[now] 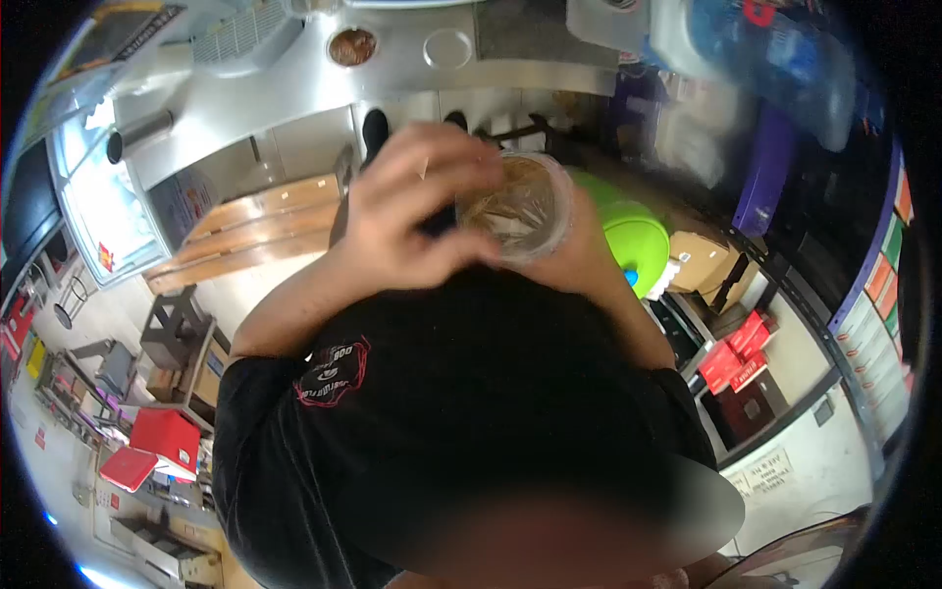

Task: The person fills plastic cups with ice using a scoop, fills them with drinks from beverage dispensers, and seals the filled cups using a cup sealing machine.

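A steel counter curves beyond us. Our right hand wraps a clear container in front of our black shirt, presumably steadying it; our blurred left hand arches by its rim, thumb and fingers spread, contact unclear.

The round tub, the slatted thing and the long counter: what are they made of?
Tub: probably thin, smooth plastic, because it's see-through, though glass isn't ruled out.
Slatted thing: looks like wood, with brown planks; I can't tell if it's varnished.
Long counter: looks like smooth metal, maybe steel, because it's grey and shiny.
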Motion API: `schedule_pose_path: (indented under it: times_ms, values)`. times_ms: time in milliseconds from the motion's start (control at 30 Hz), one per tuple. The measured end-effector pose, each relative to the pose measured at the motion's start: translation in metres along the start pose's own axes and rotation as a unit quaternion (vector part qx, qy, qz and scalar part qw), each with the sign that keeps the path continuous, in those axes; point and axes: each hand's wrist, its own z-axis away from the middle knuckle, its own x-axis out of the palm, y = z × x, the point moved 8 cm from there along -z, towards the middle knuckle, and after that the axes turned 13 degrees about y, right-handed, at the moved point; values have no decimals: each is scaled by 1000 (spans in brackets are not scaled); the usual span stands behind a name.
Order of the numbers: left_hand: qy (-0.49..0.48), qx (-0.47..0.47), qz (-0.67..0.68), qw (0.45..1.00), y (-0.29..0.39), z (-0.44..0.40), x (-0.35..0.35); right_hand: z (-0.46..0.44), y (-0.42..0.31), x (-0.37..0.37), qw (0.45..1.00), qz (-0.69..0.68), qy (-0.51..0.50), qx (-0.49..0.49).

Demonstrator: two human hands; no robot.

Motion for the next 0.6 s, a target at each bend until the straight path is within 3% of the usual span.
schedule_pose_path:
  times_ms: [33, 67, 100, 167, 300, 600]
  values:
    - [35, -120, -20, 992, -26, 7, -14, 0, 4, 11, 1000, 2, -25, 5]
    - [-21, -367, 53, 929, -59, 34, -9, 1, 6, 22, 999, 2, -51, 8]
    - [-65, -467, 130, 872, -77, 48, -6, 0, 8, 32, 998, 3, -59, 20]
    - [-136, -502, 203, 829, -96, 67, -11, -2, 7, 53, 995, 13, -95, 32]
    - [-94, -541, 263, 793, -109, 83, -32, -8, 7, 79, 991, 39, -126, 37]
    - [-87, -503, 230, 828, -113, 78, -79, -20, -4, 121, 984, 54, -167, 41]
